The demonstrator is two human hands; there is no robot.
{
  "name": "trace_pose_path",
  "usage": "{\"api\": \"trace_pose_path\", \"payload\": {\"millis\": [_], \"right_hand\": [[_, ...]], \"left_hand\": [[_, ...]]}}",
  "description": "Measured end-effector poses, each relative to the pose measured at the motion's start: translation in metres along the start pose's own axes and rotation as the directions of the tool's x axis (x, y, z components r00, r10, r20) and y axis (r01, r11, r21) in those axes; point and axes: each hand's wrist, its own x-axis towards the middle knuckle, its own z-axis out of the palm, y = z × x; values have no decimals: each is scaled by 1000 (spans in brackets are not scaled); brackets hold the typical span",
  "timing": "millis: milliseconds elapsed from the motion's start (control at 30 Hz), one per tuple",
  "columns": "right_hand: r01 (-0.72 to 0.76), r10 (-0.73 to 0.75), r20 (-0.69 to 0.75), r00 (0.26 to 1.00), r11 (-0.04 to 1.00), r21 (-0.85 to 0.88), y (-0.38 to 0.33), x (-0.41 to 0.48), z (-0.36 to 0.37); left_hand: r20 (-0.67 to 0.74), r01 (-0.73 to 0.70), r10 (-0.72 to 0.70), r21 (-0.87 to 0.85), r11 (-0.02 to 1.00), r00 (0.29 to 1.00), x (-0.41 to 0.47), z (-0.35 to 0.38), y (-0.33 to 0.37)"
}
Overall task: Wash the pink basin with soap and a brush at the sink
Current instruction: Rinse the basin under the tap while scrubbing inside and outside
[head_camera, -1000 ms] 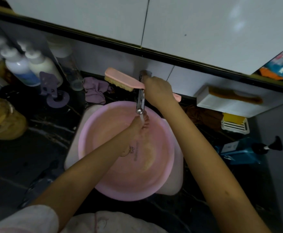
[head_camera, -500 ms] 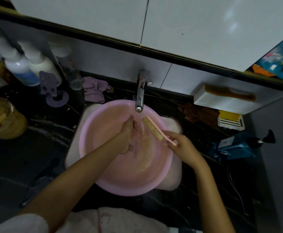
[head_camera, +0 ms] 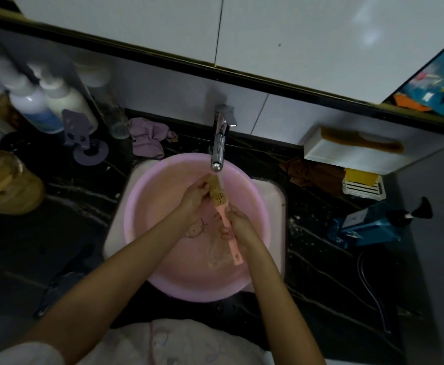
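Pink basin [head_camera: 147, 219] in sink [head_camera: 272, 198]; brush [head_camera: 219, 198] now brought under tap [head_camera: 219, 143] stream, right grip [head_camera: 238, 225] grasping handle, left grip [head_camera: 196, 196] pinching bristles: wetting, scrubbing next.

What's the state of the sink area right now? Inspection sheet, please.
Surface: black marbled counter; white sink set in it.
Job's things: pink basin sits in the sink; brush held over it under the running tap.
Clutter: two bottles, purple cloth, brown cloth, blue pump bottle on its side, dish with a yellow block.
Hands: left hand holds the bristle end; right hand grips the handle.
Cables: one dark cord on the counter, right.
Surroundings: white cabinet above; comb on a white shelf.
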Motion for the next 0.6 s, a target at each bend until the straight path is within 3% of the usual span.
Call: {"api": "trace_pose_path", "payload": {"millis": [167, 300, 367, 433, 500, 600], "right_hand": [[22, -21, -73, 997, 1000, 18, -1, 5, 3], [52, -118, -204, 972, 952, -303, 3, 0, 16], [107, -194, -201, 960, 919, -380, 10, -8, 18], [145, -234, -180, 955, 902, -407, 16, -17, 14], [155, -254, -173, 952, 883, -444, 21, -23, 7], [110, -247, -222, 943, 862, -494, 19, -15, 1]], "left_hand": [[111, -113, 94, 180, 977, 989, -3, 5, -2], [126, -275, 246, 517, 811, 961, -3, 20, -21], [-52, -193, 254, 510, 838, 966, 1, 31, -24], [-222, -16, 99, 345, 938, 970, 9, 37, -15], [-218, 65, 2, 298, 952, 976, 19, 37, -10], [-173, 12, 63, 404, 915, 983, 11, 44, -24]]}}
